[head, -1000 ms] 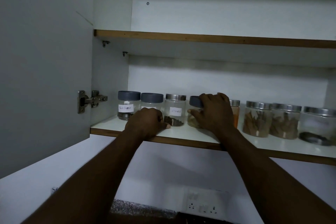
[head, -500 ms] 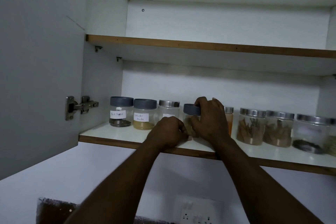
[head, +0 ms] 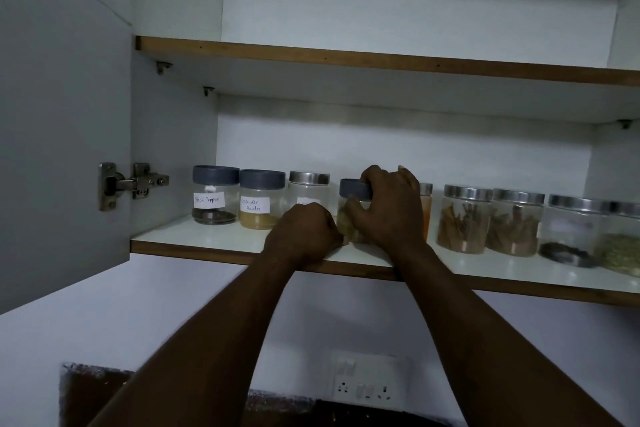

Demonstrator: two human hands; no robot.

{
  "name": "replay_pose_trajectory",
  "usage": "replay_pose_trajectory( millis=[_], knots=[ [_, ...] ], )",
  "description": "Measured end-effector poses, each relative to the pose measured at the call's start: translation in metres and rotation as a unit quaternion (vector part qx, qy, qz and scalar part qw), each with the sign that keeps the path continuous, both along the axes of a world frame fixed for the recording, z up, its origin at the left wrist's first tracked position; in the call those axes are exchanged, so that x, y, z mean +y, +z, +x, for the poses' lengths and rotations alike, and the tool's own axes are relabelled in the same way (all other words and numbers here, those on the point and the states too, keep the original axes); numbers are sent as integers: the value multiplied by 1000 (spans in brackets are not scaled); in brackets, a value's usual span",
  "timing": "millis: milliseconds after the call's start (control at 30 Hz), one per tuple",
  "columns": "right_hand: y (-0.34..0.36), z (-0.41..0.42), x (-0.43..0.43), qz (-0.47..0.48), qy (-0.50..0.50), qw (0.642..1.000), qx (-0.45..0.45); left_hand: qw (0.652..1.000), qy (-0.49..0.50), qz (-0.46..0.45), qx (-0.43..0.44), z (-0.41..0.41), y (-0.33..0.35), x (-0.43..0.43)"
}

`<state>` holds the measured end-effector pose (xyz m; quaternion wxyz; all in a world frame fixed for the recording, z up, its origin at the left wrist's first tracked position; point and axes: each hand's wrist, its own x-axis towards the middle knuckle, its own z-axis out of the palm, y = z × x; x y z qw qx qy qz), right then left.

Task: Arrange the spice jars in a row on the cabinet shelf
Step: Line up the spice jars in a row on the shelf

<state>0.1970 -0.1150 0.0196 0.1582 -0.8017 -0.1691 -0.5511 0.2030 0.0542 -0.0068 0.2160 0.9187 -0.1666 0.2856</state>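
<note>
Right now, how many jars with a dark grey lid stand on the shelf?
3. The black pepper jar is leftmost, the coriander powder jar stands beside it, and the third jar is held by the right hand. The hands may hide others.

Dim, bluish light; the forearms sit in deep shadow, shelf edges bowing with wide-angle distortion.

Home kitchen: wall cabinet, labelled spice jars, wall socket.

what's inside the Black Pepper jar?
Black Pepper jar: a thin dark layer on the bottom, clear above. The white label hides part of the middle; the grey lid covers the top.
</note>
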Motion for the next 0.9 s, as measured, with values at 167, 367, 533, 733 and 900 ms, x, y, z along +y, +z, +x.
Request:
replay_pose_trajectory(
  millis=[167, 367, 533, 733, 900],
  knots=[
    [-3, 1, 2, -9, 7, 1000, 22, 1000, 1, 1, 5, 0, 0, 0],
    [-3, 2, -3, 33, 46, 998, 22, 1000, 8, -6, 2, 0, -1, -2],
    [-2, 9, -1, -52, -45, 997, 36, 1000, 11, 6, 1, 1, 0, -2],
    [-2, 9, -4, -56, -24, 998, 26, 1000, 9, -8, 6, 1, -1, -3],
    [-3, 8, 1, -25, 39, 998, 31, 1000, 23, -7, 10, 0, -1, -3]
  ],
)
